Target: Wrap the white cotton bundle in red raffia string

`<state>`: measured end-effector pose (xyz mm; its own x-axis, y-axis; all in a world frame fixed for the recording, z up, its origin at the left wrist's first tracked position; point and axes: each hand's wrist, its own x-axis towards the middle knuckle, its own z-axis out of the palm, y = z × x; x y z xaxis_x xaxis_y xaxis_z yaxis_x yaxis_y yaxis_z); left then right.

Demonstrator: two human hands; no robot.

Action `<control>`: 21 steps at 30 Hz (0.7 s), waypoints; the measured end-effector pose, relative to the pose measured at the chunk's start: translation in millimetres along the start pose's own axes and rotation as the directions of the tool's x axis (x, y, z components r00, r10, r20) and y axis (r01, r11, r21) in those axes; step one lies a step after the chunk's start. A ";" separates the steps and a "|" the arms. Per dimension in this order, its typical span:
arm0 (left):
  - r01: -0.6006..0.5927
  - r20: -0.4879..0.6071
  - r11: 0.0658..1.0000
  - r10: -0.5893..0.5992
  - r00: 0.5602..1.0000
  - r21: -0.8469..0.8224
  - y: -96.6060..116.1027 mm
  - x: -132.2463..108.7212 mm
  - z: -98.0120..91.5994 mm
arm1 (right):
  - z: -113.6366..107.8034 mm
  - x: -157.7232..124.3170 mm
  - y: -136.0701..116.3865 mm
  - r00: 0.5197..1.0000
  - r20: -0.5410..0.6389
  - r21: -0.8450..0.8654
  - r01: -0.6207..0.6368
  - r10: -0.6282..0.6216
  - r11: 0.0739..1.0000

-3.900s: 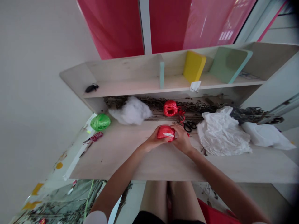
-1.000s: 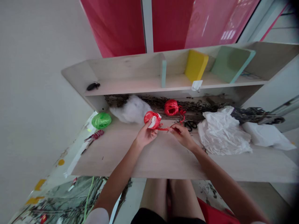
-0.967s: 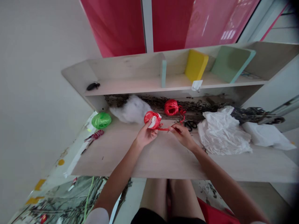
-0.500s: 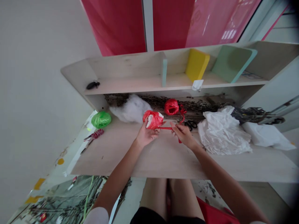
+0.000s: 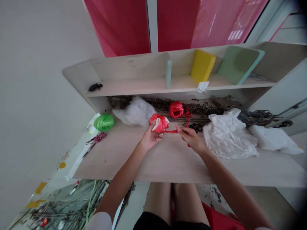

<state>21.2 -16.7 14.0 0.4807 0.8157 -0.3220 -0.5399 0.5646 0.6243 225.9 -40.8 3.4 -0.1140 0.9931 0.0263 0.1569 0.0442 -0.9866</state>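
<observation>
A white bundle partly wrapped in red plastic ribbon (image 5: pixel 160 124) is held above the desk in my left hand (image 5: pixel 150 138), its fingers curled round the lower left side. From the bundle a strip of red ribbon (image 5: pixel 171 131) runs taut to the right. My right hand (image 5: pixel 190 138) pinches that strip between thumb and fingers. Behind the hands lies a red ball of plastic ribbon (image 5: pixel 176 109), and a loose red strand hangs at its right. Black-handled scissors (image 5: pixel 196 127) lie just beyond my right hand.
White fluffy stuffing (image 5: pixel 135 112) and a green ribbon ball (image 5: pixel 104 122) lie on the left. Crumpled white paper (image 5: pixel 229 135) covers part of the desk (image 5: pixel 115 159) on the right. Dried stems (image 5: pixel 203 109) line the back under a shelf (image 5: pixel 134 85). A red-and-white string bundle (image 5: pixel 100 137) sits near the left edge.
The wrapped bundle has turned slightly and shifted a little right in my left hand. My right hand has moved slightly right, still pinching the ribbon.
</observation>
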 end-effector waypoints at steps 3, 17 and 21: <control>-0.039 -0.055 0.989 0.048 0.997 0.143 -4.7 2.4 -2.2 | 0.0 0.7 3.4 0.997 0.045 0.102 -0.060 0.055 0.993; -0.268 -0.098 0.637 0.479 0.872 0.723 -17.2 6.9 -0.8 | -0.8 -1.2 2.4 0.979 0.178 0.148 -0.125 0.097 0.981; -0.364 -0.054 0.470 0.667 0.743 0.804 -25.4 4.3 -1.5 | 4.0 -1.3 5.8 0.981 0.175 0.024 -0.090 0.084 0.996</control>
<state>36.0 -27.3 -4.3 -0.0403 0.9894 0.1392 0.1275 -0.1331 0.9829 223.0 -42.2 -3.0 -0.2705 0.9589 -0.0853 0.1427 -0.0477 -0.9886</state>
